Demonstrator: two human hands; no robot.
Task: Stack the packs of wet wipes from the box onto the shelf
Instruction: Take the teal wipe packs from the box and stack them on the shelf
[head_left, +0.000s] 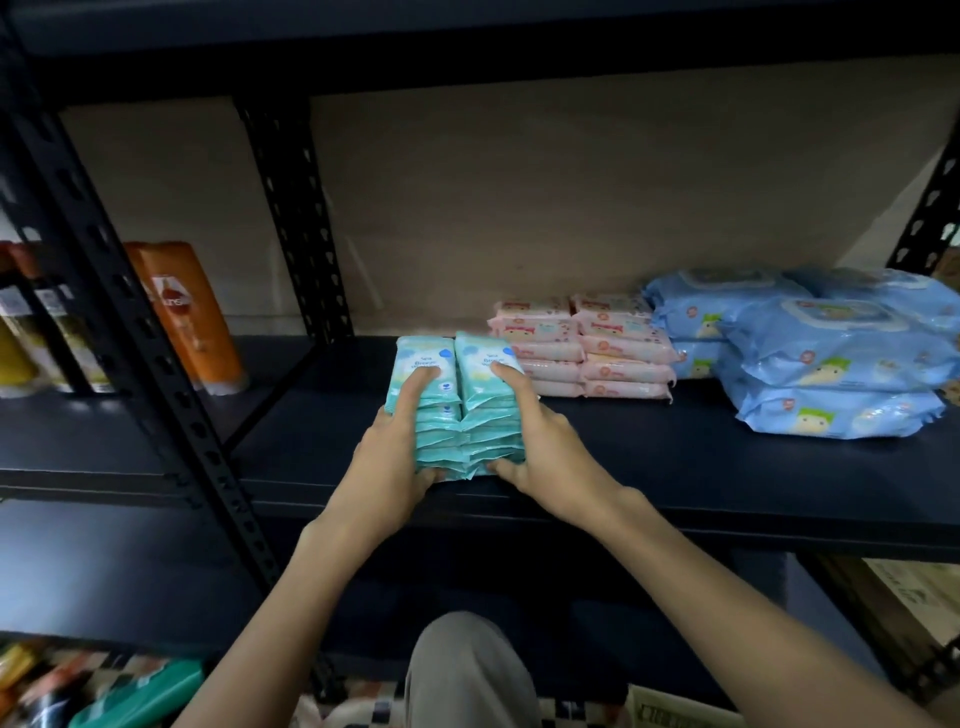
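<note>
On the dark shelf (675, 467), near its front edge: 2 side-by-side stacks of teal wet-wipe packs (457, 410). Left hand (387, 452) grasping the left stack, index finger laid over the top pack, thumb curled under the bottom. Right hand (540, 441) mirroring it on the right stack. Just behind and right, touching or nearly so: 2 stacks of pink packs (582, 348). Further right, larger blue packs (810, 353) piled up. In the left bay, an orange bottle (182, 317) upright.
</note>
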